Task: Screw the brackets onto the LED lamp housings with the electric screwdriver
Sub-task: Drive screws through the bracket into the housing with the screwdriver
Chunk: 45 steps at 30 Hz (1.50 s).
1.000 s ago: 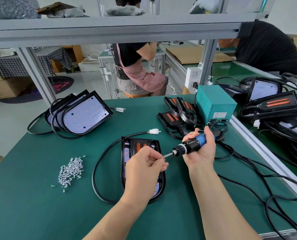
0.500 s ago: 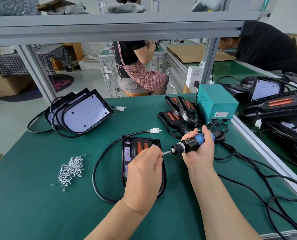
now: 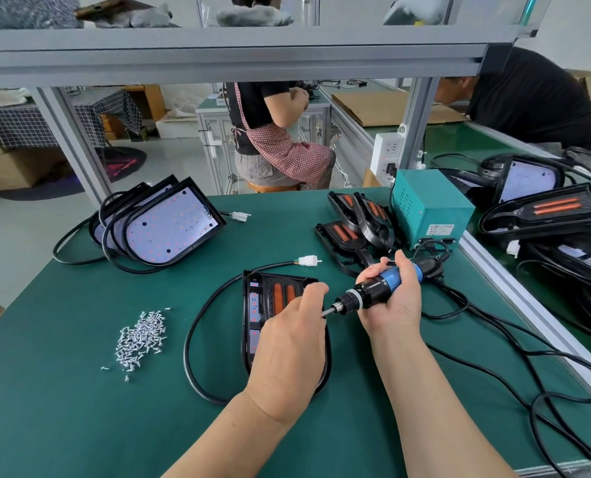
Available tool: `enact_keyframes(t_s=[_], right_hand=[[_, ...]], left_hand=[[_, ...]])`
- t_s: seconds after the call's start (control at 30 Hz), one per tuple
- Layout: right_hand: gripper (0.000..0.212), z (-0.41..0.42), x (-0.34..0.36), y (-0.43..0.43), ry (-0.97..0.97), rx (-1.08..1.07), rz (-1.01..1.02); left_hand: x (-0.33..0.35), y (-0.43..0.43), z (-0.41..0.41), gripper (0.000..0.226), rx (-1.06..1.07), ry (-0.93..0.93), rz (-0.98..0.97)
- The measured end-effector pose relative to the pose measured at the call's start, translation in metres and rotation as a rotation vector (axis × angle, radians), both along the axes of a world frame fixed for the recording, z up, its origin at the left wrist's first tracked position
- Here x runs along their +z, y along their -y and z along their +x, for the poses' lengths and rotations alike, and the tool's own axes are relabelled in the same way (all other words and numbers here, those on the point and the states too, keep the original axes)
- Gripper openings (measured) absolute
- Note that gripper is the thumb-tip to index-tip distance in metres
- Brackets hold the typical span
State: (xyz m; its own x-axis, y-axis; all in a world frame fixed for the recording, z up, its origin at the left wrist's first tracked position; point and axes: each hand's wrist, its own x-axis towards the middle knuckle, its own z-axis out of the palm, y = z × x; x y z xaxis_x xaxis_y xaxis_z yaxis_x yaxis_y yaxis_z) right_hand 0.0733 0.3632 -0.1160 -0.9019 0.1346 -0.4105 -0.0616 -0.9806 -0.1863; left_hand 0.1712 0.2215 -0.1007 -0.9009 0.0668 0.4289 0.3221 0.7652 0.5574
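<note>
The housing (image 3: 252, 343) lies flat near the middle of the desk (image 3: 80, 408), its cable (image 3: 186, 343) looping off toward the left edge, with what I take to be the bracket (image 3: 282, 298), the black piece with orange strips, seated in its far end. The right hand (image 3: 395, 305) is wrapped round the screwdriver (image 3: 376, 291), which lies almost level with its bit (image 3: 327, 312) pointing left. The left hand (image 3: 292, 343) hovers over the housing with its fingers curled and their tips meeting the bit. Whether they pinch a screw there is hidden, so I cannot tell. The main risk, as I judge it, is a screw falling off the tip while the tool swings down, because the bit is nowhere near upright yet. A dropped screw could lodge inside the housing. If the trigger is squeezed while the fingertips are this close, the spinning bit could nip them. A bit that enters at a slant may cross-thread the hole or skid onto the LED board. The bracket seems loose, so pressure on one side could shift it off its holes. The spare screws (image 3: 142, 339) sit in a heap toward the left edge, so a sweep of the left forearm would scatter them.
</note>
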Motion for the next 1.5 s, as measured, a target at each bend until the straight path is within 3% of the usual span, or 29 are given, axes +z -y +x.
enact_keyframes(t_s=[0.17,0.27,0.4,0.6,1.07,1.5], right_hand=[[0.020,0.001,0.001,-0.003,-0.029,0.015,0.017],[0.021,0.001,0.002,-0.009,-0.042,0.006,0.040],[0.023,0.001,0.004,-0.010,-0.088,0.019,0.111],[0.017,0.009,0.019,-0.009,-0.197,0.001,0.332],[0.013,0.024,0.049,0.025,-0.472,0.031,0.870],[0.020,0.027,0.051,0.031,-0.501,0.046,0.964]], left_hand=[[0.004,0.015,0.002,0.076,0.043,-0.006,-0.100],[0.006,0.045,-0.008,0.083,0.193,0.027,-0.071],[0.005,0.074,-0.021,0.084,0.208,0.407,0.132],[-0.008,0.072,-0.028,0.082,0.047,0.575,0.467],[-0.019,0.069,-0.034,0.072,0.055,0.529,0.576],[-0.019,0.069,-0.034,0.071,0.048,0.515,0.563]])
